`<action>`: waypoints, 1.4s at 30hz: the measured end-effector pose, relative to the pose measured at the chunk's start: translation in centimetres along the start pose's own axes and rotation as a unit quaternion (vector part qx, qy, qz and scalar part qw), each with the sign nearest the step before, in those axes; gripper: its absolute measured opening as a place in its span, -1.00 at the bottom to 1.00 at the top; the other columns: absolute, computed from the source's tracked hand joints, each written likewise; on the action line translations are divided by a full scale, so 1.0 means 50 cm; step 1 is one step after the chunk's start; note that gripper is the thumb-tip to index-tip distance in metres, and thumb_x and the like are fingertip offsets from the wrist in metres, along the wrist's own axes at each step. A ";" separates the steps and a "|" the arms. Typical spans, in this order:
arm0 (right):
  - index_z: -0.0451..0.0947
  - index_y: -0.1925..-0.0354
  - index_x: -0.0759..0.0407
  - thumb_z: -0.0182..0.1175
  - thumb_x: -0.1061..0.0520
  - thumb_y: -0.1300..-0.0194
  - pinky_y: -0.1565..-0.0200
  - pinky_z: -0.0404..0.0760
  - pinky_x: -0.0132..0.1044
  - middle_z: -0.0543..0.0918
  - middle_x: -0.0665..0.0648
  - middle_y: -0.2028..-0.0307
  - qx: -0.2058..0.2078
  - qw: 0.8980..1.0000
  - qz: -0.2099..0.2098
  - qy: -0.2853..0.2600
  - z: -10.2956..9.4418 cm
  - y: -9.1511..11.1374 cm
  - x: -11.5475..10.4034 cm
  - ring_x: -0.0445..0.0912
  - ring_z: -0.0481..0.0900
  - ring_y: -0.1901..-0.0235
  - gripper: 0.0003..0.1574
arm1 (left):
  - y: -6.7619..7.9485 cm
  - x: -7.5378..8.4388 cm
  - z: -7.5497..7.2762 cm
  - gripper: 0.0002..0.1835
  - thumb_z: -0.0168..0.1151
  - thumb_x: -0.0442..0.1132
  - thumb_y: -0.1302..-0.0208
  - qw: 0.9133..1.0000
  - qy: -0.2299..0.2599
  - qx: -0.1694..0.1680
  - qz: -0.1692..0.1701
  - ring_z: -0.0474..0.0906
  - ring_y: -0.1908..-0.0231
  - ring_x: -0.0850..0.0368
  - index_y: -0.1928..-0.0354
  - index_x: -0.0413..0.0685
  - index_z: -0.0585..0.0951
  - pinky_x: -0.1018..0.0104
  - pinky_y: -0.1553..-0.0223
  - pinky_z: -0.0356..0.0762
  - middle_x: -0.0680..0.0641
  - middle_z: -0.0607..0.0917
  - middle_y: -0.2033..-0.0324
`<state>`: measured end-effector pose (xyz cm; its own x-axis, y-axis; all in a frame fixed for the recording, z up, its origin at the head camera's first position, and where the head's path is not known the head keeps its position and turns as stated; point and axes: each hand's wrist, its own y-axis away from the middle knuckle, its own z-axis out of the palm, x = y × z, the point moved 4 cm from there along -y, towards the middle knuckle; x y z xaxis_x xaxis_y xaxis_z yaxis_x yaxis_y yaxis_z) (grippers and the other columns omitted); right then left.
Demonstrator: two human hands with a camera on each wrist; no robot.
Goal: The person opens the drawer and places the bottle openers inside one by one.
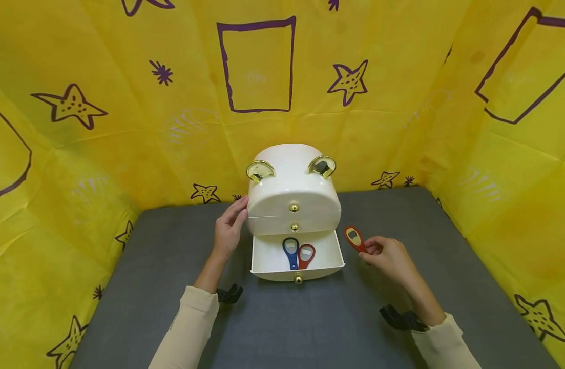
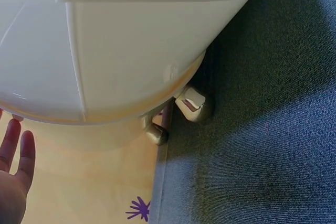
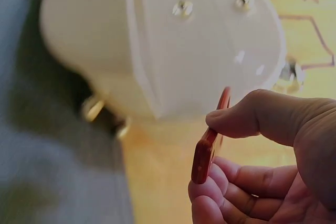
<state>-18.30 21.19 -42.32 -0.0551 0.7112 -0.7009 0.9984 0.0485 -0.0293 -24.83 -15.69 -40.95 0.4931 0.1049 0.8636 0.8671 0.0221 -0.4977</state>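
A white storage box (image 1: 293, 192) with gold knobs and round gold ears stands on the table, its bottom drawer (image 1: 267, 255) pulled out. Inside the drawer lie a blue bottle opener (image 1: 291, 248) and a red bottle opener (image 1: 306, 253), side by side. To the right of the drawer, my right hand (image 1: 389, 257) pinches another red bottle opener (image 1: 354, 237) by its handle end, between thumb and fingers. My left hand (image 1: 227, 233) rests its extended fingers against the box's left side. In the left wrist view, fingertips (image 2: 14, 126) show right at the box's edge.
Dark grey cloth covers the table (image 1: 291, 323). Yellow patterned sheeting (image 1: 194, 128) hangs close behind the box and along both sides. Short gold feet (image 2: 191, 103) hold the box off the table. Black straps (image 1: 399, 319) sit on both wrists.
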 end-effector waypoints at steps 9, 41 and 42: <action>0.63 0.25 0.38 0.40 0.21 -0.08 0.44 0.55 -0.47 0.69 0.17 0.44 -0.020 0.998 -0.049 -0.034 0.015 -0.045 -0.089 -0.14 0.57 0.45 -0.71 | -0.006 -0.049 -0.004 -0.65 0.13 -0.48 -0.34 1.000 0.002 0.000 0.006 0.46 -0.20 0.44 -0.15 -0.42 0.54 0.59 -0.14 0.47 -0.38 0.52 -0.21; 0.65 0.33 0.30 0.41 0.21 -0.03 0.37 0.54 -0.50 0.66 0.09 0.49 -0.163 0.971 -0.161 -0.067 0.191 -0.084 -0.250 -0.27 0.50 0.48 -0.79 | -0.005 -0.054 -0.006 -0.66 0.11 -0.47 -0.35 1.000 0.007 0.009 0.007 0.46 -0.20 0.45 -0.14 -0.43 0.54 0.57 -0.16 0.46 -0.41 0.51 -0.20; 0.66 0.34 0.30 0.41 0.21 -0.02 0.37 0.53 -0.51 0.67 0.09 0.50 -0.164 0.971 -0.159 -0.064 0.202 -0.085 -0.249 -0.28 0.50 0.48 -0.79 | -0.005 -0.054 -0.006 -0.66 0.12 -0.47 -0.35 1.000 0.005 0.008 0.008 0.46 -0.20 0.45 -0.14 -0.43 0.54 0.57 -0.16 0.46 -0.40 0.51 -0.21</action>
<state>-21.71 5.04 -40.65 -0.3377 0.5309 -0.7772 0.8718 0.4878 -0.0456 -26.34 -16.27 -43.14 0.5071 0.0958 0.8565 0.8581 0.0364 -0.5121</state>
